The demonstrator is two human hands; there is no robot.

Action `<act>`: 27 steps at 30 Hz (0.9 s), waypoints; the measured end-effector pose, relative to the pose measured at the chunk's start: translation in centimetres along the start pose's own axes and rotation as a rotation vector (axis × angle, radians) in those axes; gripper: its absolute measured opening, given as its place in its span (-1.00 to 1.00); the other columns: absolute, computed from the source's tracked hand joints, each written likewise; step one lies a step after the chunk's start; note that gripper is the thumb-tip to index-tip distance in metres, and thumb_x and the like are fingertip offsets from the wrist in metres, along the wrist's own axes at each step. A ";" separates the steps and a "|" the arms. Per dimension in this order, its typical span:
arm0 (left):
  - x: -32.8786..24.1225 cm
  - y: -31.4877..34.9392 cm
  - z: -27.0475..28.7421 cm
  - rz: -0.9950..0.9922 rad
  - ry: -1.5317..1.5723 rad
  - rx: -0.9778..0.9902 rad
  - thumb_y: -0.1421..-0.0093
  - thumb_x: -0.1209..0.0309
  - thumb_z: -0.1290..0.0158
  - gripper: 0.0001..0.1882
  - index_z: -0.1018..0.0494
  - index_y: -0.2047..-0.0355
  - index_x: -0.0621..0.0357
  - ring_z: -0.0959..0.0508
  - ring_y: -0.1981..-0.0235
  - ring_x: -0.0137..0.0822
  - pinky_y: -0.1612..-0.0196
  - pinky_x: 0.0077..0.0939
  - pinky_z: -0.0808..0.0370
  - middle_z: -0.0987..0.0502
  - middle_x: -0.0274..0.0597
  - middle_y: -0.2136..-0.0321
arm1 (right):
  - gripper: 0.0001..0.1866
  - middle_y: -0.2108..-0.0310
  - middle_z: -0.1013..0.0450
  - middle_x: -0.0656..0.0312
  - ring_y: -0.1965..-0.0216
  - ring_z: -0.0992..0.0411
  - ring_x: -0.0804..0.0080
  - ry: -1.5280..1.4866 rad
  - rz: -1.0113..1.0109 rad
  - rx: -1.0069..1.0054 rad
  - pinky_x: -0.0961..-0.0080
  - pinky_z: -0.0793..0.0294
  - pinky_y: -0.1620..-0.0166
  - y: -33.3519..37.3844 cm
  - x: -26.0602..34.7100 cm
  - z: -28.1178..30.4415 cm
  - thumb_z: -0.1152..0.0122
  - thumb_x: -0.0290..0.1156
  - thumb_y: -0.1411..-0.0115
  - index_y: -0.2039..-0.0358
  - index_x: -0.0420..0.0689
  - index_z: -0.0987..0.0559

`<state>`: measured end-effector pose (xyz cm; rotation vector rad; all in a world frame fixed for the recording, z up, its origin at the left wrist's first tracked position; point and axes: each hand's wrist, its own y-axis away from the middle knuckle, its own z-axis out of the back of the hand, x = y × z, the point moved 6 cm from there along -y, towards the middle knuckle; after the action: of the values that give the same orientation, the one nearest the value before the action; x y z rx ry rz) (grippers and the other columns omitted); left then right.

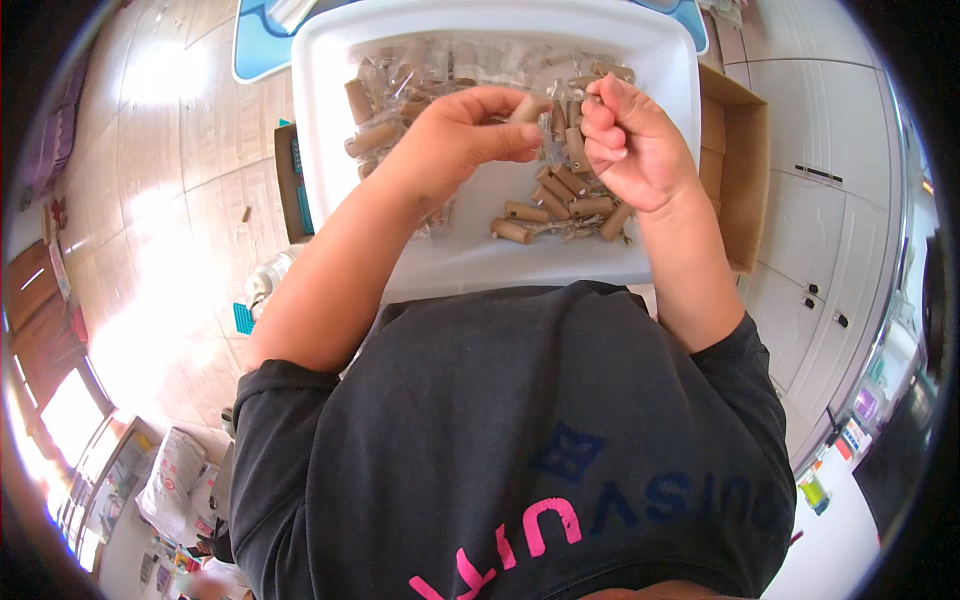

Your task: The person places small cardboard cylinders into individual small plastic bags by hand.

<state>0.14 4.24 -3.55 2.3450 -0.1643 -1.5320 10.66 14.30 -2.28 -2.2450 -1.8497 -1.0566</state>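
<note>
My left hand [462,130] is closed on a tan cylinder [528,108], held between thumb and fingers above a white plastic tub [420,270]. To its right, my right hand [640,145] is raised with thumb and index finger pinched together. What sits in that pinch is too small to name. Clear plastic hangs just under the held cylinder. Inside the tub, several tan cylinders in clear wrappers [370,138] fill the far and left part. Closer to me at the right lies a pile of tan cylinders [572,190] with thin, light-coloured strands among them.
A brown cardboard box [742,180] shows beyond the tub's right side and partly at its left. Behind the tub stands a blue-edged item [258,50]. White cabinets [800,210] line the right. A small brown piece [246,213] lies on the tiled floor at left.
</note>
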 end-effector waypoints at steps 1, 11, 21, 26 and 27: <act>0.0 0.1 0.4 0.029 0.140 -0.035 -0.17 0.40 0.00 -0.69 -0.35 0.10 0.29 -0.50 0.24 -0.40 0.14 -0.58 -0.45 -0.47 -0.23 0.27 | -0.81 0.60 -0.41 0.35 0.65 -0.32 0.72 -0.003 0.000 0.000 0.83 -0.27 0.59 0.2 0.1 -0.1 -0.20 -0.29 -0.11 0.40 -0.15 -0.49; 0.1 0.4 0.2 0.154 0.033 -0.064 -0.16 0.23 -0.03 -0.68 -0.45 0.28 0.29 -0.53 0.44 -0.41 0.32 -0.56 -0.51 -0.50 -0.19 0.36 | -0.73 0.56 -0.40 0.37 0.58 -0.31 0.72 0.923 0.010 -0.140 0.80 -0.27 0.51 0.9 -0.5 -0.9 -0.15 -0.47 -0.10 0.15 -0.20 -0.44; -7.9 -1.1 4.1 -0.190 -1.614 -0.656 -0.09 0.11 -0.02 -0.66 -0.52 0.34 0.13 -0.50 0.32 -0.21 0.27 -0.32 -0.43 -0.52 -0.19 0.40 | -0.80 0.45 -0.42 0.31 0.49 -0.35 0.68 0.771 0.333 -0.183 0.74 -0.37 0.41 0.7 0.9 -0.9 -0.12 -0.53 -0.10 0.23 -0.22 -0.42; -5.1 -4.3 3.7 0.030 -1.965 -0.598 -0.06 0.07 -0.03 -0.68 -0.53 0.39 0.04 -0.48 0.29 -0.18 0.26 -0.32 -0.40 -0.51 -0.21 0.41 | -0.80 0.46 -0.43 0.29 0.49 -0.36 0.67 0.686 0.363 -0.116 0.73 -0.38 0.42 1.1 0.8 -1.3 -0.14 -0.49 -0.11 0.24 -0.21 -0.43; -4.9 -4.4 3.6 -0.025 -1.921 -0.620 -0.04 0.08 -0.05 -0.69 -0.52 0.41 0.05 -0.48 0.29 -0.18 0.26 -0.35 -0.39 -0.51 -0.22 0.41 | -0.80 0.46 -0.44 0.28 0.50 -0.37 0.66 0.645 0.320 -0.111 0.73 -0.37 0.44 1.0 0.7 -1.3 -0.15 -0.47 -0.11 0.24 -0.21 -0.43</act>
<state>-5.51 8.96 -2.08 -0.1025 -0.0454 -2.6321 10.99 14.04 -0.50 -1.8345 -1.1564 -1.5904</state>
